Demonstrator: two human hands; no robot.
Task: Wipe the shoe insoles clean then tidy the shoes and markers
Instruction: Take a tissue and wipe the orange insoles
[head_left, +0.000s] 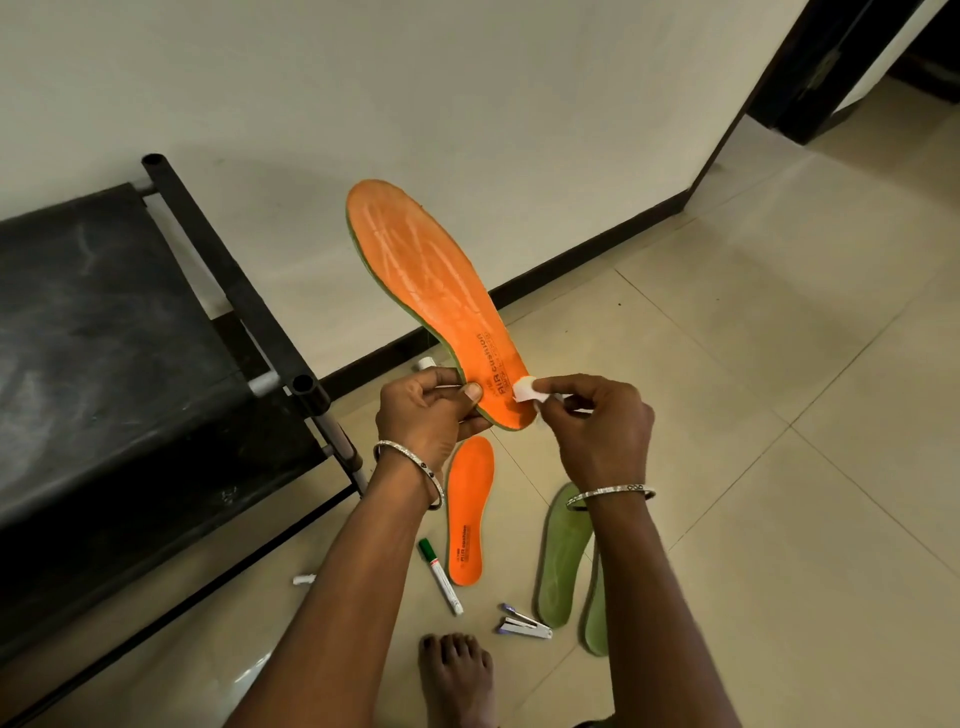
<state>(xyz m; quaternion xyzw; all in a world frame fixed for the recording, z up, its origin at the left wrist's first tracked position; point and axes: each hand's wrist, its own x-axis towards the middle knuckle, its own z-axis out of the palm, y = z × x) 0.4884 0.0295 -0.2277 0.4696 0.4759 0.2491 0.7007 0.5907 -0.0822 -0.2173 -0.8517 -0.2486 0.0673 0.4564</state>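
Nearest to the camera a bare foot (457, 675) is seen on the tiled floor (779, 364), and above it two forearms are stretched forward. At their ends the orange insole (431, 280) is held up in the air, with its printed face turned to the viewer. Its heel is pinched by the left hand (426, 410), the thumb laid on the orange face and the other fingers curled behind. The right hand (597, 426) pinches a small white wad (527, 389), which is pressed on the right edge of the heel. The long axis of the insole runs from the two hands up and slightly to the left, toward the wall (467, 78), so the unwiped length lies away from the fingertips. It is judged that the wad must be pushed along this axis by the right hand. Pale streaks are seen on the forefoot, and a thin green rim shows along the left edge. Below the hands a second orange insole (470, 512) lies on the floor, with a green-capped marker (440, 577) just beside it on the left. Two green insoles (563, 556) lie to the right, partly overlapped. A stapler (524, 623) is seen between the marker and these, a white cap (304, 579) farther left, and a black bench (130, 338) along the left side.
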